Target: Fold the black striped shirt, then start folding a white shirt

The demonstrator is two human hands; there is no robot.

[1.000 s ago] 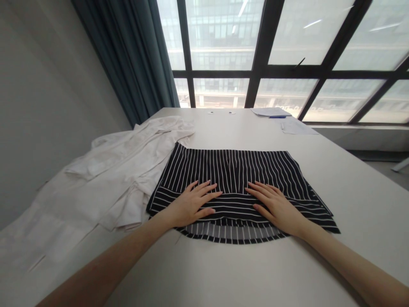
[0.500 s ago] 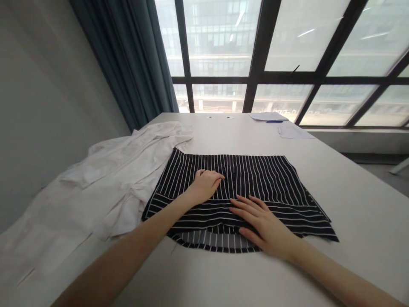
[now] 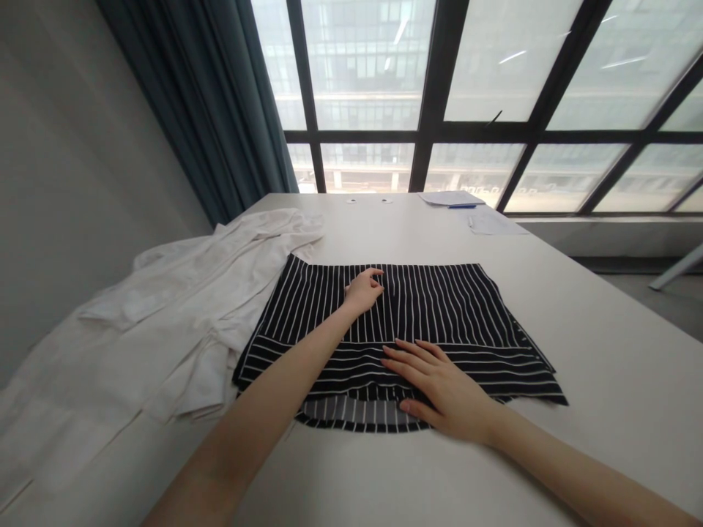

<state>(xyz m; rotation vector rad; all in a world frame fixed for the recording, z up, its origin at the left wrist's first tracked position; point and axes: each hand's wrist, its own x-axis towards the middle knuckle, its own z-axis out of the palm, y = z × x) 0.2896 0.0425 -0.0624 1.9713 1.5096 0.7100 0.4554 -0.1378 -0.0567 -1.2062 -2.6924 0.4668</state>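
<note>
A black garment with white stripes (image 3: 439, 300) lies spread on the white table, its stripes running lengthwise at the far part and crosswise along a near band. Below that band, a curved hem shows a greyish inner side. My left hand (image 3: 364, 290) is over the far middle of the garment, thumb and forefinger apart with nothing visible between them; its other fingers are partly hidden. Flat on the near band rests my right hand (image 3: 439, 384), fingers stretched out, thumb over the hem.
A crumpled white cloth (image 3: 159, 322) covers the left of the white table (image 3: 593, 373), touching or close to the striped garment. Papers (image 3: 450, 198) and a blue pen (image 3: 461, 206) lie at the far right. A dark curtain (image 3: 220, 110) and windows stand beyond.
My left hand has moved forward over the garment toward its far edge, and its thumb and forefinger have spread. My right hand stays on the near band. The view has shifted slightly.
</note>
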